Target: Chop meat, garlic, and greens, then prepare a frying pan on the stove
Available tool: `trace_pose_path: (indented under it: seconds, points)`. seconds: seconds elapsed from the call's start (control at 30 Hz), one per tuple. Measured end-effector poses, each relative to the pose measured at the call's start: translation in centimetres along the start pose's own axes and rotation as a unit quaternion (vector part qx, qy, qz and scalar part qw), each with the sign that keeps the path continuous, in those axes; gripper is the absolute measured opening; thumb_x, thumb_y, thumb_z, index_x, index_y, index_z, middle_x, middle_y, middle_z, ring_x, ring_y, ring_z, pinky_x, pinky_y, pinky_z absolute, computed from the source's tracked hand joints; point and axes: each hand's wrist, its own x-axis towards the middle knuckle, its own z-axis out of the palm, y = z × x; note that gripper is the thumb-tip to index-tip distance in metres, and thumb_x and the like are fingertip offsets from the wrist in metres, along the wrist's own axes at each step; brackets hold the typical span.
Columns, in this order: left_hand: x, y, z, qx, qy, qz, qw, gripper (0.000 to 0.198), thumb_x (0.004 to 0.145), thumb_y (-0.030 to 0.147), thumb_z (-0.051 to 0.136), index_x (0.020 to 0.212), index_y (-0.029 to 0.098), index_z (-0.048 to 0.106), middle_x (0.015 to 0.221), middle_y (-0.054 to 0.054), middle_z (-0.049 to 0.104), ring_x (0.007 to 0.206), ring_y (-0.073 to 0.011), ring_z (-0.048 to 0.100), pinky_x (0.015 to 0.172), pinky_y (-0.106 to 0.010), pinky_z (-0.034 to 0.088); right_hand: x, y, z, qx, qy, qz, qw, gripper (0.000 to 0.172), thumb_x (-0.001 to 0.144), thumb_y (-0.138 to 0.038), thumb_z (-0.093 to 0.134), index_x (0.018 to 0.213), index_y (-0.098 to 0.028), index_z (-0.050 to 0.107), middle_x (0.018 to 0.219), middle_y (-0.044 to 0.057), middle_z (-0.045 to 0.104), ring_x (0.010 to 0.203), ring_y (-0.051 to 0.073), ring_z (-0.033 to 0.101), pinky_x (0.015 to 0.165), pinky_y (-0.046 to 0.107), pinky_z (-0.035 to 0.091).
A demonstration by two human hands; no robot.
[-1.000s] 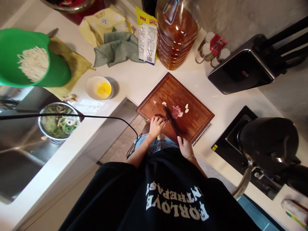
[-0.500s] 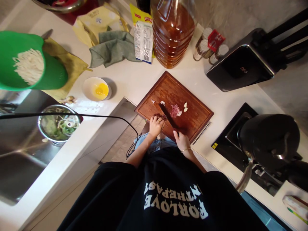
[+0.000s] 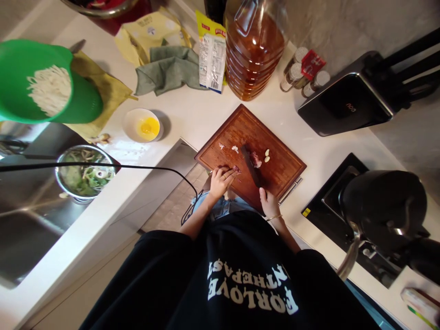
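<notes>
A brown wooden cutting board (image 3: 220, 142) lies at the counter's front edge. My right hand (image 3: 270, 201) grips the handle of a dark-bladed knife (image 3: 250, 162), its blade slanting across the board. Beside the blade lies a heap of chopped purplish-pink pieces (image 3: 255, 159), like red onion, partly hidden by it. My left hand (image 3: 221, 182) rests on the board left of the knife, its fingers closed over a purplish onion piece (image 3: 236, 169) that shows at the fingertips. Two peeled garlic cloves (image 3: 267, 156) lie right of the heap, and small white bits (image 3: 234, 149) lie left of the blade.
A white bowl with egg yolk (image 3: 129, 124), a green colander of pale strips (image 3: 82, 103) and a grey-green cloth (image 3: 168, 68) stand left. Behind are an oil jug (image 3: 252, 59) and spice jars; a knife block (image 3: 338, 103) and black pot (image 3: 381, 206) stand right.
The knife and my right hand have moved right, away from my left hand, so the blade now lies against the chopped heap. More of the purplish piece shows at my left fingertips.
</notes>
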Motion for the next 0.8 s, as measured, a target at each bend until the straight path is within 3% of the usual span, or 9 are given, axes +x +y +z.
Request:
trace_pose_path:
  seconds: [0.27, 0.57, 0.8]
  points:
    - [0.2, 0.1, 0.4, 0.003, -0.004, -0.007, 1.0, 0.022, 0.089, 0.03, 0.046, 0.097, 0.026, 0.066, 0.101, -0.007, 0.066, 0.099, -0.0229, 0.052, 0.089, -0.045, 0.034, -2.0, -2.0, 1.5, -0.04, -0.025, -0.03, 0.998, 0.054, 0.093, -0.051, 0.022, 0.095, -0.017, 0.064, 0.086, 0.013, 0.069, 0.083, 0.023, 0.064, 0.069, 0.027, 0.042]
    - [0.8, 0.8, 1.4, 0.028, 0.016, -0.035, 0.999, 0.021, 0.088, 0.031, 0.047, 0.09, 0.022, 0.066, 0.091, -0.008, 0.067, 0.095, -0.0253, 0.052, 0.085, -0.044, 0.035, -3.2, -1.5, 1.8, -0.107, -0.033, -0.026, 0.993, 0.053, 0.094, -0.05, 0.02, 0.093, -0.016, 0.061, 0.08, 0.011, 0.069, 0.076, 0.022, 0.065, 0.063, 0.026, 0.039]
    - [0.7, 0.9, 1.5, 0.031, 0.008, -0.027, 0.999, 0.024, 0.089, 0.033, 0.046, 0.089, 0.022, 0.067, 0.091, -0.01, 0.066, 0.094, -0.0255, 0.052, 0.082, -0.043, 0.036, -1.7, -2.9, 1.7, -0.156, -0.04, -0.007, 0.987, 0.053, 0.093, -0.052, 0.023, 0.09, -0.016, 0.062, 0.074, 0.011, 0.068, 0.064, 0.02, 0.064, 0.057, 0.026, 0.035]
